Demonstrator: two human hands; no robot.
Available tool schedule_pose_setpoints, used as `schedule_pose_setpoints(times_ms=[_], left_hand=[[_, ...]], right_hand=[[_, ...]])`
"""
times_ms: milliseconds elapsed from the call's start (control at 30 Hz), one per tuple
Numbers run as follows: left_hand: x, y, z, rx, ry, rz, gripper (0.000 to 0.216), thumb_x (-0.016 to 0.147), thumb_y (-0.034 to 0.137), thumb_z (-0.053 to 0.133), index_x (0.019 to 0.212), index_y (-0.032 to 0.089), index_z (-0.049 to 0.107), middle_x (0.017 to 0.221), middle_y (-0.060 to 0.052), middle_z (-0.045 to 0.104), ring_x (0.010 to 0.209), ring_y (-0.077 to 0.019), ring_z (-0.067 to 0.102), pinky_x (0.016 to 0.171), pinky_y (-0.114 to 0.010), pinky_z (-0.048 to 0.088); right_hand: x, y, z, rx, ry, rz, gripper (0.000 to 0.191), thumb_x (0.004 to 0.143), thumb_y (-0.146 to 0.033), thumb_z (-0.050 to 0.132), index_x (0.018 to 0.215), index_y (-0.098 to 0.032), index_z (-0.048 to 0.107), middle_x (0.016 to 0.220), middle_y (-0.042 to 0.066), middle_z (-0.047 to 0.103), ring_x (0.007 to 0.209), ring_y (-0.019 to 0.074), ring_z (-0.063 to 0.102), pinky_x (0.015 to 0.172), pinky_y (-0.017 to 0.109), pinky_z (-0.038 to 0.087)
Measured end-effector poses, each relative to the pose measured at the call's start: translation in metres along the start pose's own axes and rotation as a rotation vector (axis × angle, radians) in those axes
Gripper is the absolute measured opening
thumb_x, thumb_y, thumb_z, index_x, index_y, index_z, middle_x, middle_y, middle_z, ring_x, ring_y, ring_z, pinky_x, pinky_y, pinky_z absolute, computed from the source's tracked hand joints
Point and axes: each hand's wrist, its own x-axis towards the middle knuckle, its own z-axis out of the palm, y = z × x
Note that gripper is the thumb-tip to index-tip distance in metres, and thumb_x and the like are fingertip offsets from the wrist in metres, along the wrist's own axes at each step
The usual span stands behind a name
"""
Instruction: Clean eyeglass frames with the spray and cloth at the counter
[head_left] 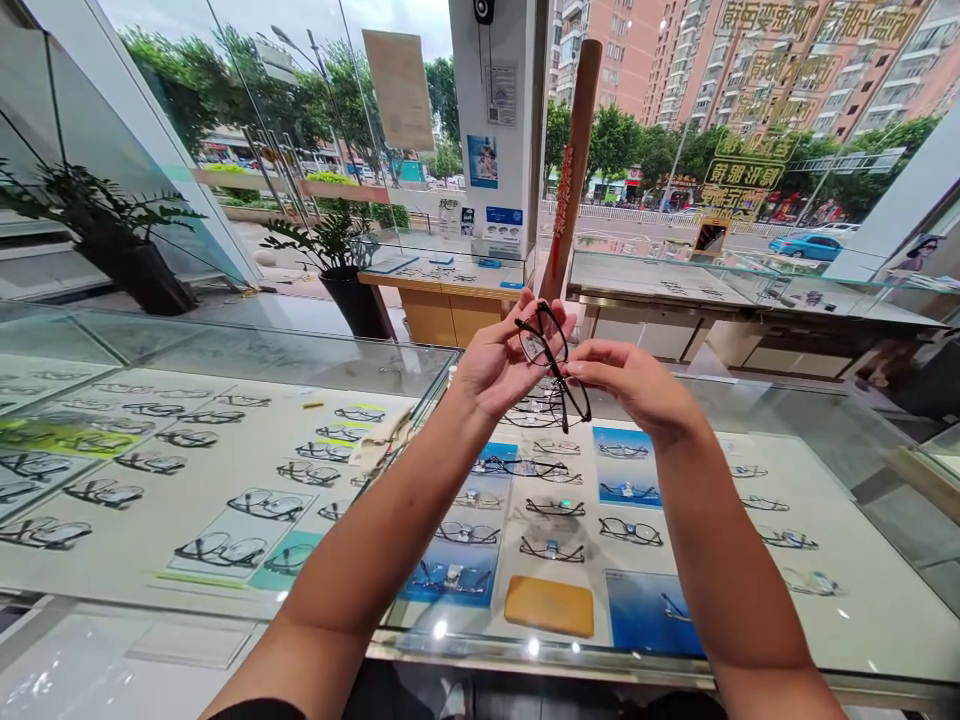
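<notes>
Both hands raised above the glass desk (225, 350), clamped on a pair of black-framed glasses (553, 362) held up in the air between them; left hand (499, 368) pinching the upper lens rim with fingertips and thumb, palm turned toward the camera; right hand (634, 385) gripping the lower end of the frame with fingers closed around it, back of the hand upward; hands close together, joined only through the glasses, frame tilted so one lens sits high and the other low; temples apparently folded, though hard to tell for certain. Beneath the glass, rows of other spectacle frames (266, 505) laid out on pale and blue display cards; an orange-brown glasses case (549, 606) lying on the near part of the showcase, roughly below the hands; a further frame (630, 531) just to its upper right. Beyond the desk, a dark potted plant (352, 270) on the floor, a second wooden-fronted showcase (450, 300) behind it, a reddish-brown pole (574, 165) standing upright past the raised glasses; street, trees and apartment blocks visible through the shop windows.
</notes>
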Motion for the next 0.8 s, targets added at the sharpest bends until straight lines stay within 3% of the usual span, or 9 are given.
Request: schedule_pose_setpoints(times_ms=[167,333,433,600,800], left_hand=[[0.000,0.002,0.001,0.173,-0.040,0.115,0.008,0.091,0.019,0.062,0.091,0.018,0.071,0.093,-0.007,0.077,0.104,-0.0210,0.076,0.102,-0.040,0.060],[0.003,0.012,-0.005,0.537,0.091,0.485,0.014,0.083,0.029,0.065,0.073,0.021,0.060,0.070,-0.001,0.063,0.067,-0.0132,0.064,0.067,-0.025,0.055],[-0.006,0.014,-0.002,0.815,0.050,0.552,0.023,0.083,0.031,0.068,0.066,0.021,0.057,0.058,0.003,0.049,0.052,-0.0097,0.046,0.052,-0.024,0.043],[-0.027,0.005,0.007,1.216,-0.104,0.480,0.022,0.085,0.039,0.077,0.077,0.018,0.075,0.063,0.000,0.060,0.058,-0.0105,0.049,0.053,-0.024,0.037],[-0.027,-0.001,0.001,1.369,-0.068,0.570,0.029,0.088,0.046,0.080,0.083,0.017,0.080,0.070,-0.003,0.068,0.061,-0.0122,0.053,0.054,-0.025,0.035]], right_hand=[[0.000,-0.002,0.003,0.002,0.045,-0.017,0.014,0.082,-0.039,0.085,0.083,-0.027,0.079,0.091,0.002,0.074,0.089,0.0205,0.064,0.095,0.041,0.050],[0.001,-0.003,0.002,0.003,0.192,-0.138,0.014,0.079,-0.039,0.087,0.084,-0.027,0.081,0.093,0.002,0.078,0.092,0.0198,0.068,0.096,0.040,0.052],[0.002,-0.002,0.002,-0.083,0.335,-0.255,0.015,0.080,-0.038,0.086,0.086,-0.025,0.081,0.090,0.002,0.078,0.088,0.0200,0.068,0.090,0.039,0.055],[-0.002,-0.002,0.012,-0.312,0.422,-0.399,0.013,0.089,-0.036,0.078,0.089,-0.023,0.079,0.094,0.003,0.077,0.087,0.0206,0.069,0.085,0.039,0.056],[-0.005,-0.001,0.029,-0.698,0.593,-0.574,0.009,0.094,-0.027,0.072,0.086,-0.024,0.075,0.102,0.005,0.075,0.101,0.0249,0.070,0.089,0.042,0.056]])
